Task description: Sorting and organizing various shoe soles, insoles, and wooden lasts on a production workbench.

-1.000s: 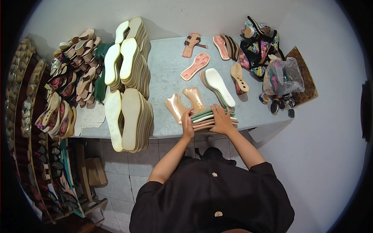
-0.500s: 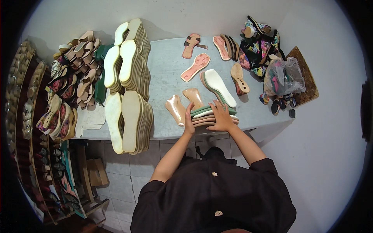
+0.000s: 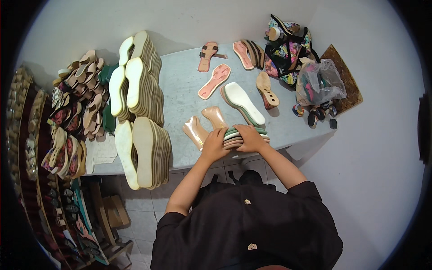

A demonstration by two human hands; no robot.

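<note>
At the table's front edge lies a stack of shoe soles [image 3: 231,140] in green, white, pink and brown layers. My left hand [image 3: 214,145] is wrapped round the stack's left end, with its fingers curled over the far side. My right hand [image 3: 249,138] grips it nearer the middle, fingers bent over the top layers. Just beyond my right hand, a white sole [image 3: 245,104] rests on green and pinkish ones. Beside my left hand lie two shiny tan sole-shaped pieces, one [image 3: 195,131] at the left and another [image 3: 213,118] closer to the stack.
Tall stacks of pale soles [image 3: 153,157] stand on the left of the grey-blue table [image 3: 180,85]. Behind are a pink insole [image 3: 214,81], a strapped sandal [image 3: 207,56] and a wedge sole [image 3: 267,91]. Floral wedge sandals [image 3: 288,54] and a plastic bag [image 3: 320,83] crowd the right; shelves [image 3: 38,180] line the left.
Both hands have closed from a spread, flatter hold to a curled grip on the stack of soles. The whole view has shifted, with table things appearing farther left.
</note>
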